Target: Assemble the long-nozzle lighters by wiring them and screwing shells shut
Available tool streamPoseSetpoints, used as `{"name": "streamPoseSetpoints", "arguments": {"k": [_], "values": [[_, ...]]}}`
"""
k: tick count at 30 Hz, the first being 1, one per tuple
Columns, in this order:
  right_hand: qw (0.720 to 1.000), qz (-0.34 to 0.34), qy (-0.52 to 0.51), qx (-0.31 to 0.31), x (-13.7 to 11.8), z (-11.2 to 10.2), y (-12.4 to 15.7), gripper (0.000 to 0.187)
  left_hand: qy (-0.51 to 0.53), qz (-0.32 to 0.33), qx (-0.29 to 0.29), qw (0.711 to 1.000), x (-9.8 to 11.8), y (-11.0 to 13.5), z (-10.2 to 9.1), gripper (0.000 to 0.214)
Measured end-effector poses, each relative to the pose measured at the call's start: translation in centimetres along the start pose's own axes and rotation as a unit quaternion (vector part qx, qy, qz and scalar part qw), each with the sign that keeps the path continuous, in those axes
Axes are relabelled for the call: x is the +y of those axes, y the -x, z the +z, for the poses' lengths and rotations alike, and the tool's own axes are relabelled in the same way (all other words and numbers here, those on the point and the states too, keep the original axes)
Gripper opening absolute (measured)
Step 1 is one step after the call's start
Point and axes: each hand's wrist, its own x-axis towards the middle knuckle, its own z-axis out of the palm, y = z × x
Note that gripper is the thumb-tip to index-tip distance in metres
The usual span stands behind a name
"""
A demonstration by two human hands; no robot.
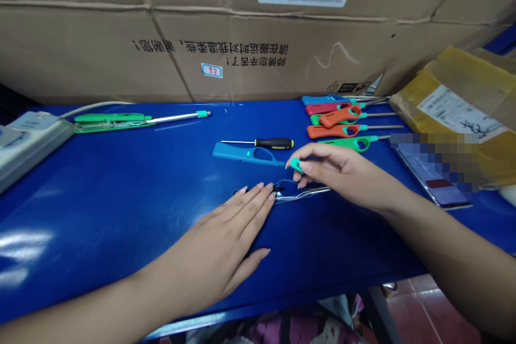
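Observation:
My left hand (226, 231) lies flat with its fingers stretched out over an opened blue gas lighter (291, 198). White wires, a small black part and a metal tube show beyond the fingertips; the rest of that lighter is hidden under the hand. Between thumb and index finger, my right hand (346, 174) pinches a small teal plastic piece (297, 165) just above the lighter. A separate blue casing half (245, 155) lies behind, close to the right fingertips. Past it rests a screwdriver (274, 143) with a black and yellow handle.
Several assembled lighters (334, 130) in mixed colours lie at the back right. An opened green lighter (113, 121) is beside a power strip (30, 142) on the left. A cardboard box (100, 54) stands along the rear; a phone-like slab (439, 185) and a yellow-taped parcel (455, 80) are right.

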Motion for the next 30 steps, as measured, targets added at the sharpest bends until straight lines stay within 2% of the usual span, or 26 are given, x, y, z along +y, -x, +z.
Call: {"name": "streamPoseSetpoints", "arguments": {"k": [4, 7, 10, 19, 23, 27, 30], "values": [[0.988, 0.039, -0.151, 0.007, -0.1, -0.1, 0.0, 0.016, 0.0, 0.0, -0.003, 1.0, 0.0, 0.0, 0.1, 0.067], [0.979, 0.053, -0.198, 0.017, 0.0, -0.3, 0.0, 0.019, 0.006, -0.001, -0.004, 1.0, 0.0, -0.1, 0.1, 0.068], [0.978, 0.054, -0.202, 0.025, 0.1, -0.2, -0.1, 0.02, 0.024, -0.007, -0.004, 1.0, -0.1, -0.2, 0.0, 0.067], [0.964, 0.066, -0.258, -0.02, 0.7, 1.0, -0.1, 0.01, 0.078, -0.014, -0.012, 0.997, -0.4, -0.3, 0.3, 0.066], [0.961, 0.042, -0.27, -0.038, 0.8, 1.1, -0.1, 0.028, 0.097, -0.017, -0.013, 0.995, -0.6, -0.4, 0.2, 0.07], [0.974, 0.008, -0.227, -0.005, 0.8, 0.8, -0.1, 0.013, 0.119, -0.041, -0.005, 0.992, -0.6, -0.3, -0.2, 0.071], [0.982, 0.01, -0.188, 0.027, 0.8, 0.4, -0.2, 0.015, 0.13, -0.047, 0.007, 0.99, -0.5, -0.3, -0.3, 0.068]]}}
